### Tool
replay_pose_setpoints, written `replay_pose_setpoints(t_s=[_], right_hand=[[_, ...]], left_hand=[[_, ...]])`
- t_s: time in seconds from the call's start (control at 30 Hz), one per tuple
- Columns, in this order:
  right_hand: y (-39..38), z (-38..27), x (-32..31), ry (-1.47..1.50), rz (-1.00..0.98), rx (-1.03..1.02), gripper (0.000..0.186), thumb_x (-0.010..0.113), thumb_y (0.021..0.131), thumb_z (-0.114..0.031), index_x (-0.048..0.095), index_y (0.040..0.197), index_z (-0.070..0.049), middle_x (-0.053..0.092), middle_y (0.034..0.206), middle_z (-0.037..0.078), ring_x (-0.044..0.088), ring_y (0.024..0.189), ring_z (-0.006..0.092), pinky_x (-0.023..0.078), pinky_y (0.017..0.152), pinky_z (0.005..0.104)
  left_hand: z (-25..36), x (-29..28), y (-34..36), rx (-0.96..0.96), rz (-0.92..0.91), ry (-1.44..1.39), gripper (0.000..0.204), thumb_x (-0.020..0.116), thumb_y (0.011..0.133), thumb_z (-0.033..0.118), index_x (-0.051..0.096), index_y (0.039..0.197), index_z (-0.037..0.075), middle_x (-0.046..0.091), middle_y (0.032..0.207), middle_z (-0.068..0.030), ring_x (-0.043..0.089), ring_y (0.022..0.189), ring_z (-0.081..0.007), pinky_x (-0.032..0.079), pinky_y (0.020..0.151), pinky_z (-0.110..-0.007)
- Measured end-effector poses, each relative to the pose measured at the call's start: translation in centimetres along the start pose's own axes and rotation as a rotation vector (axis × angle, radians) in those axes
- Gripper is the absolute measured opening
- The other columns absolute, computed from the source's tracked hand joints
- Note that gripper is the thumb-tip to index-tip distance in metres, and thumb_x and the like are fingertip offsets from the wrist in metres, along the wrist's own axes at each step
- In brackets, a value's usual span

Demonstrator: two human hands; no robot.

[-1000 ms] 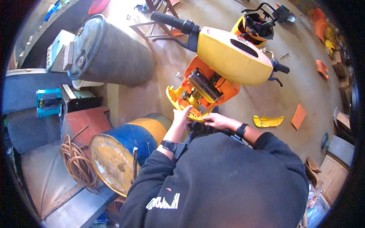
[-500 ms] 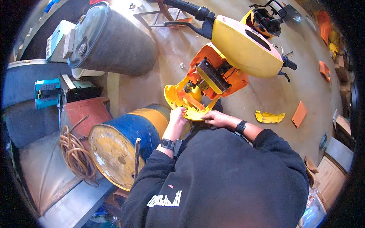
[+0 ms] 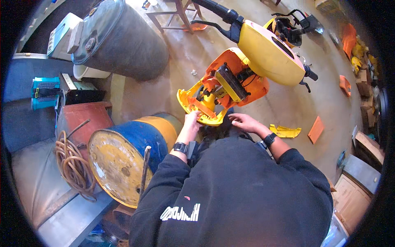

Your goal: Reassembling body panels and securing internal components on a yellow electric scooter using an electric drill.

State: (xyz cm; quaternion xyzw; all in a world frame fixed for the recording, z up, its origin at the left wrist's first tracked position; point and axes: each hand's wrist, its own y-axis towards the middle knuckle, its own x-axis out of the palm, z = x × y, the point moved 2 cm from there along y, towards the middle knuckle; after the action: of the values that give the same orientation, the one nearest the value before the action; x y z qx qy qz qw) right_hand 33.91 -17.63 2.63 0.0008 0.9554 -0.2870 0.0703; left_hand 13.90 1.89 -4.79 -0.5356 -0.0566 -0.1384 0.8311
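Observation:
My left hand grips the near edge of a yellow plastic body panel, which hangs at the front of a small scooter. My right hand is just right of that panel, off its edge, with fingers apart and loosely bent, holding nothing I can see. Beyond them are an orange inner cover with a black unit and cables in it, and the scooter's yellow handlebar housing with black grips and levers.
A blue-and-yellow drum lies at lower left beside a hose coil; a dark drum is upper left. Loose yellow and orange panels lie on the floor, a chair stands behind, more parts at right.
My right hand has let go of the yellow panel's edge and moved slightly right, fingers opening. My left hand still grips it, a little higher in view.

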Motion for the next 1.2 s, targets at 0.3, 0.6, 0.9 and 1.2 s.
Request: replay_pose_setpoints(t_s=[0.3,0.6,0.9,1.2], right_hand=[[-1.4,-5.8,-5.7,-0.245,0.634,-0.048,0.059,0.067,0.085,-0.023,0.045,0.135,0.000,0.057,0.126,0.024,0.057,0.115,0.0344,0.044,0.101,0.0404],[7.1,-4.5,-6.0,-0.531,0.528,0.253,0.097,0.075,0.074,-0.036,0.020,0.144,0.002,0.048,0.132,0.031,0.050,0.123,0.0412,0.040,0.104,0.0477],[7.0,-7.0,-7.3,-0.476,0.443,0.270,0.073,0.080,0.062,-0.037,0.052,0.112,0.008,0.064,0.105,0.026,0.064,0.101,0.0368,0.053,0.084,0.0435],[5.2,-7.9,-4.0,-0.604,0.449,0.032,0.076,0.079,0.059,-0.039,0.053,0.111,0.010,0.062,0.106,0.027,0.062,0.103,0.0354,0.050,0.089,0.0404]], left_hand=[[1.3,-0.1,-1.2,0.163,0.000,0.012,0.042,0.053,0.082,0.000,0.045,0.123,-0.004,0.062,0.106,-0.0219,0.067,0.091,-0.0368,0.056,0.079,-0.056],[0.1,-0.6,-2.4,0.250,0.030,-0.004,0.038,0.056,0.080,-0.003,0.051,0.117,-0.007,0.064,0.097,-0.0181,0.067,0.087,-0.0309,0.057,0.078,-0.045],[-0.1,-3.1,-2.0,0.235,-0.086,-0.030,0.037,0.055,0.081,-0.001,0.053,0.118,-0.006,0.065,0.102,-0.0164,0.067,0.091,-0.0296,0.056,0.083,-0.043],[0.0,-3.5,-2.3,0.242,-0.119,-0.002,0.033,0.056,0.082,0.001,0.058,0.115,-0.003,0.067,0.102,-0.0140,0.067,0.089,-0.0279,0.056,0.082,-0.041]])
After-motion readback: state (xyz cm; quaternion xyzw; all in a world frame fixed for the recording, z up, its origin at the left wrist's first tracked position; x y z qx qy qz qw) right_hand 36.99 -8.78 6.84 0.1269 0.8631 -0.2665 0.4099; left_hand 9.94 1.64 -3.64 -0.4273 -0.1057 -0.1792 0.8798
